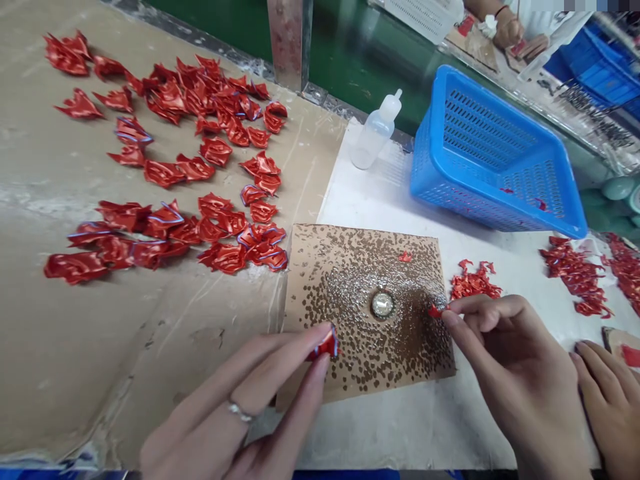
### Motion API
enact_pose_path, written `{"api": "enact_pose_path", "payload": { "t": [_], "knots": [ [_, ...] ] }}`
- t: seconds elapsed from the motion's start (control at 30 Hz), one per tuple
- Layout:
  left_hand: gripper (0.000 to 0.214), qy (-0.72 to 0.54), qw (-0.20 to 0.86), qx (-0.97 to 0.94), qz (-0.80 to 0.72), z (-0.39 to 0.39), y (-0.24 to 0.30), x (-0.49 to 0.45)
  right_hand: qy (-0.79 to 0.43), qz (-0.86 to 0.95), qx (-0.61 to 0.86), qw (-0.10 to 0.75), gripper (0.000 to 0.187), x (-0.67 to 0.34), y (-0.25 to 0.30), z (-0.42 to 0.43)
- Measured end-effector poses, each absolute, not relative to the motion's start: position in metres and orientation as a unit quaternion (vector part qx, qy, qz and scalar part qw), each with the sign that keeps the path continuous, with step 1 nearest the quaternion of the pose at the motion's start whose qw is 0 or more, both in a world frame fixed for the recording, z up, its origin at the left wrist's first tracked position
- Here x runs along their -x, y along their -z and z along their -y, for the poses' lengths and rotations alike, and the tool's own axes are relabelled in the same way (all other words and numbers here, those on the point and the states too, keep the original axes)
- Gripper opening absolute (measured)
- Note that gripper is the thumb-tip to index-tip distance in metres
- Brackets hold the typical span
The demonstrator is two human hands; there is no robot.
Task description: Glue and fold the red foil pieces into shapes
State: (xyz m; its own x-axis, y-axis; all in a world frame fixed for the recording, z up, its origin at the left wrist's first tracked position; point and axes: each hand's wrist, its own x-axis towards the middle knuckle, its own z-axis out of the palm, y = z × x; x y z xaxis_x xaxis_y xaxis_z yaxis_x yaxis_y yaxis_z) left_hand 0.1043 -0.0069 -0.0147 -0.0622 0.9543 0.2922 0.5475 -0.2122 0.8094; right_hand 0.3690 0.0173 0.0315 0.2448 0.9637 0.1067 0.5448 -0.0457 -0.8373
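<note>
My left hand (245, 400), with a ring on one finger, pinches a shiny red folded fabric piece (326, 344) with a blue-white edge. Between the thumb and forefinger of my right hand (515, 367) is a small red scrap-like piece (436, 311). Both hands are over a cardboard sheet (310, 267) spotted with dark wet-looking marks. A small round cap-like dish (383, 304) with clear shiny contents sits in its middle. Another small red piece (405, 257) lies on the cardboard. Just beyond my right hand is a pile of small red pieces (475, 280).
Many red folded fabric pieces (165, 173) lie across the left of the table. A squeeze bottle (373, 137) and a blue basket (493, 143) stand behind the cardboard. More red piles (575, 273) are at right, near another person's hand (613, 393). Another person's hands (515, 33) work across.
</note>
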Motion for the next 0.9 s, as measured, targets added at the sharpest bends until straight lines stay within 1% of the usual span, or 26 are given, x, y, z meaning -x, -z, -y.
{"api": "enact_pose_path", "payload": {
  "t": [0.07, 0.17, 0.37, 0.5, 0.6, 0.9],
  "knots": [
    [0.032, -0.446, 0.225, -0.669, -0.550, 0.003, 0.008, -0.114, -0.311, 0.507, 0.678, 0.432, 0.032, -0.370, -0.035, -0.016],
    [0.033, -0.437, 0.210, -0.676, -0.555, 0.001, 0.001, -0.128, -0.373, 0.461, 0.670, 0.446, 0.036, -0.369, -0.039, -0.014],
    [0.037, -0.453, 0.243, -0.654, -0.555, 0.008, 0.001, -0.148, -0.409, 0.485, 0.620, 0.463, 0.034, -0.349, -0.043, -0.008],
    [0.026, -0.464, 0.285, -0.628, -0.555, 0.009, 0.004, -0.154, -0.426, 0.518, 0.579, 0.463, 0.025, -0.336, -0.039, 0.002],
    [0.018, -0.464, 0.306, -0.621, -0.553, 0.008, 0.003, -0.156, -0.443, 0.517, 0.564, 0.467, 0.025, -0.328, -0.032, 0.007],
    [0.014, -0.456, 0.287, -0.637, -0.551, 0.008, 0.002, -0.155, -0.466, 0.496, 0.553, 0.481, 0.023, -0.321, -0.026, 0.010]
  ]
}}
